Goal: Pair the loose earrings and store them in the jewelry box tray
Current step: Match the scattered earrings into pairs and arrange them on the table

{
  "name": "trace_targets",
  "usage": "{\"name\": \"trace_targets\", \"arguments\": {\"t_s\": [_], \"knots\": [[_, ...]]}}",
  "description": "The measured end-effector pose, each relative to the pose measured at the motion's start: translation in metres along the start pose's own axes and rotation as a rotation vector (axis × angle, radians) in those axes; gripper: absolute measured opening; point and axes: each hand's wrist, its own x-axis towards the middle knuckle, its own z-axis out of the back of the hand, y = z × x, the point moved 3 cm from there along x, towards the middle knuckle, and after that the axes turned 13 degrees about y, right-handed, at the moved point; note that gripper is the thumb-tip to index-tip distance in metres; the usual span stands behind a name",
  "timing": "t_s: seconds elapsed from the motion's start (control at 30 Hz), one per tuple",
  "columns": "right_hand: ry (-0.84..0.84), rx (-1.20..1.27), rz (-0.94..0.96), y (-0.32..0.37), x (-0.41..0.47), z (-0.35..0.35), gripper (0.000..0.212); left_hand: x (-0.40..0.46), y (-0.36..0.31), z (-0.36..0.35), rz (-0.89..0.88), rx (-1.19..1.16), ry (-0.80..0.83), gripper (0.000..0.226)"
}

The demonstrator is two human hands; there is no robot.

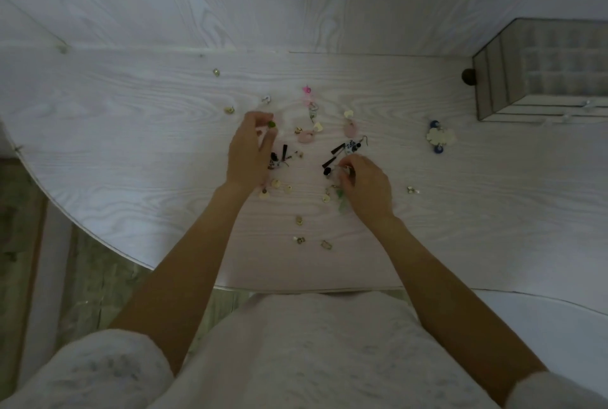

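Head view, looking down on a pale wood-grain table [131,132]. My left hand [248,152] hovers over the left part of the scatter, thumb and fingertips pinching a small green earring [271,125]. My right hand [365,186] rests low on the table with fingers curled over a small pale piece at its fingertips; the blur does not let me tell whether it is actually pinched. A green piece [342,203] lies just beside that hand's near edge.

The loose earrings are spread across the table centre, between and around my hands. Two pink discs [306,137] and [350,128] lie beyond the hands, each with a cream piece touching its far side. A pink tassel piece [307,92] lies farther back. A blue-and-white earring [351,147] sits just beyond my right fingers, with dark bars [337,149] beside it. Another dark bar [284,152] lies next to my left hand. Cream discs [276,184] lie near my left wrist. Small gold studs [299,220] lie nearer my body. A white cloud-shaped pair with blue beads [439,137] lies well apart to the right.

The jewelry box [493,86], glass-walled with a gridded tray [559,66] on top, stands at the far right, well apart from both hands. A dark knob [468,76] touches its left side.
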Motion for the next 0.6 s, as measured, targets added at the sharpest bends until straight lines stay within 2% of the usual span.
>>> {"name": "trace_targets", "arguments": {"t_s": [0.1,0.33,0.4,0.5,0.6], "knots": [[-0.031,0.073,-0.016,-0.001,-0.002,0.008,0.013,-0.002,-0.022,-0.009,-0.003,-0.073,0.039,0.015],[-0.284,0.263,-0.188,-0.058,-0.022,0.056,0.017,0.005,-0.094,-0.124,-0.14,0.077,0.423,0.014],[-0.304,0.268,-0.265,-0.084,-0.028,0.069,0.018,0.011,-0.108,-0.156,-0.185,0.117,0.466,0.015],[-0.309,0.255,-0.366,-0.128,-0.04,0.09,0.019,0.021,-0.125,-0.197,-0.164,0.189,0.465,0.016],[-0.244,0.243,-0.393,-0.159,-0.046,0.105,0.025,0.021,-0.136,-0.226,-0.132,0.243,0.472,0.022]]}}
